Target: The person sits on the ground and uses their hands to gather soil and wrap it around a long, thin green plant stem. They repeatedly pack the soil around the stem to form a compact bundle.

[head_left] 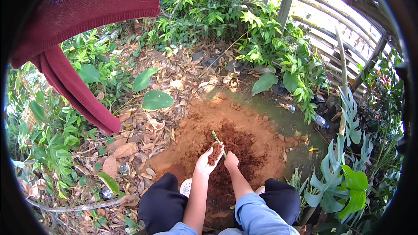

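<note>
My left hand [209,160] is cupped palm up, holding a clump of dark reddish-brown soil [215,154]. A thin green stem [216,137] rises past the fingertips of that hand and slants down towards my right hand [231,161]. The right hand is closed in a fist around the lower part of the stem, just right of the soil clump. Below both hands lies a patch of loose dark soil [241,143], ringed by lighter orange soil [202,114].
A maroon knitted garment [98,3] hangs at the upper left. Dry leaves [130,148] cover the ground leftward. A plastic bottle [321,121], split-leaf plants [329,163] and a bamboo fence [339,23] are on the right. My shoe [185,187] stands beside the soil.
</note>
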Motion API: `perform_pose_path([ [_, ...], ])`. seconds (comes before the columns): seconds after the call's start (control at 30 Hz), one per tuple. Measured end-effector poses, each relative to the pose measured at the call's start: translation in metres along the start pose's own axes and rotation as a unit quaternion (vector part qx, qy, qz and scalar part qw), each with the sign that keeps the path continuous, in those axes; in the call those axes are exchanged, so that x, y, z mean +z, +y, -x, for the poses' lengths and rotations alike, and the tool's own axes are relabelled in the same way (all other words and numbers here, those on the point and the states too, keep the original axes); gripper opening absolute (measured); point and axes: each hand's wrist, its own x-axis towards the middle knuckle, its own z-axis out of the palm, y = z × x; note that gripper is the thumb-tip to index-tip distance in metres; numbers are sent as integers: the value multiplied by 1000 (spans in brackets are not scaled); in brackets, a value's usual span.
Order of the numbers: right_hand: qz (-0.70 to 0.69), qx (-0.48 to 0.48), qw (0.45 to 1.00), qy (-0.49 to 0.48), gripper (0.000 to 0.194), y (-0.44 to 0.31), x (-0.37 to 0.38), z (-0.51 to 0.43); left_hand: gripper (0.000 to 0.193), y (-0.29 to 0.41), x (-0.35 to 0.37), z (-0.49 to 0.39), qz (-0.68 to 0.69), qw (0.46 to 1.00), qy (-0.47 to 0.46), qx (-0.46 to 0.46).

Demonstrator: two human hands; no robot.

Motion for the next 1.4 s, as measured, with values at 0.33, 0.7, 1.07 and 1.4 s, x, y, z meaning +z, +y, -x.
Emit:
perform_pose_path([
  [0.33,-442,153,861,-202,7,-11,-58,-10,44,1,31,7,-47,999,-23,4],
  [0.7,-539,-39,840,-50,7,-67,-304,59,45,25,148,31,-5,1000,7,16],
  [1.07,-606,-203,757,-136,29,-84,-339,133,49,23,180,40,-144,985,2,-97],
  [1.4,-535,-252,790,-162,31,-85,-328,118,54,29,160,31,-190,957,-97,-194],
])
